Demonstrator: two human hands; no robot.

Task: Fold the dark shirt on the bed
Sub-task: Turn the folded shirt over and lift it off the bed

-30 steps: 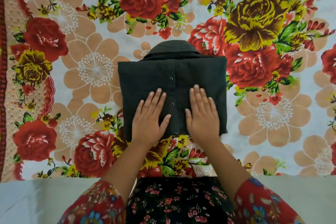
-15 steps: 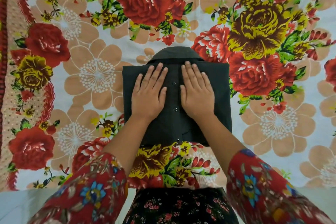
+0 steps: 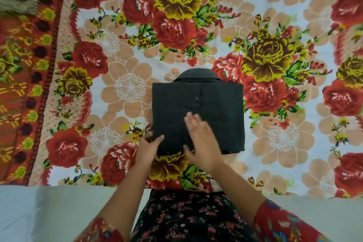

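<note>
The shirt (image 3: 216, 108) lay folded into a rectangle on the flowered sheet (image 3: 284, 153), with its collar (image 3: 196, 74) at the far end and one snap (image 3: 196, 98) visible on the placket. The left hand (image 3: 147, 148) pinched the near left corner of the shirt, thumb on top, fingers curled at the edge. The right hand (image 3: 202, 139), motion-blurred, lay flat on the near half of the shirt, fingers straight and spread, gripping nothing. Both forearms reached in over the near edge of the sheet.

1 dark shirt (image 3: 216, 108); 2 hands: left hand (image 3: 148, 148), right hand (image 3: 202, 139); 1 floral bedsheet (image 3: 284, 137); 1 snap button (image 3: 196, 98)
</note>
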